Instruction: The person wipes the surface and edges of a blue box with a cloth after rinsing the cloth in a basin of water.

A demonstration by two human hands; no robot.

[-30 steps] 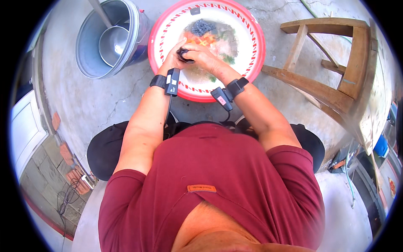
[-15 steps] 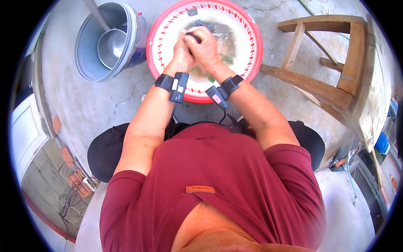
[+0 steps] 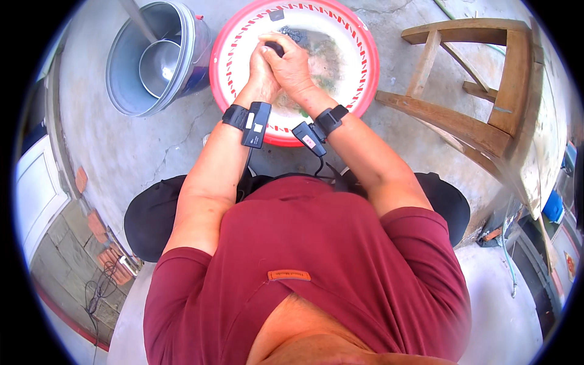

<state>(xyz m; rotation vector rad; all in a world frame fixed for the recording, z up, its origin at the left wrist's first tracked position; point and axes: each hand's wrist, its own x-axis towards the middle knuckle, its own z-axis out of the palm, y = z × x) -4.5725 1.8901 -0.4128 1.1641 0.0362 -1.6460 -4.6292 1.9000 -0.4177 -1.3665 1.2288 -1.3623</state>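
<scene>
My left hand (image 3: 260,72) and my right hand (image 3: 291,68) press together over a white basin (image 3: 238,85) with a red rim and a red printed band. Between them shows a small, dark, rounded thing (image 3: 275,48); its kind I cannot make out. The fingers of both hands are closed around it, the right hand overlapping the left. Beyond my fingers, a dark grey, mesh-like clump (image 3: 294,34) lies in the basin. Cloudy matter with green and brownish bits (image 3: 328,67) spreads over the bottom. A small dark flat piece (image 3: 277,15) rests near the far rim.
Left of the basin stands a grey bucket (image 3: 121,73) with a metal dipper (image 3: 159,68) inside, its handle sticking up. To the right, a wooden stool (image 3: 450,125) lies on its side on the concrete floor (image 3: 176,143). Each wrist wears a strapped black device.
My joined hands have shifted slightly left, and the right hand's fingers have turned over the dark thing. It stays between the hands. The whole view has moved a little.
</scene>
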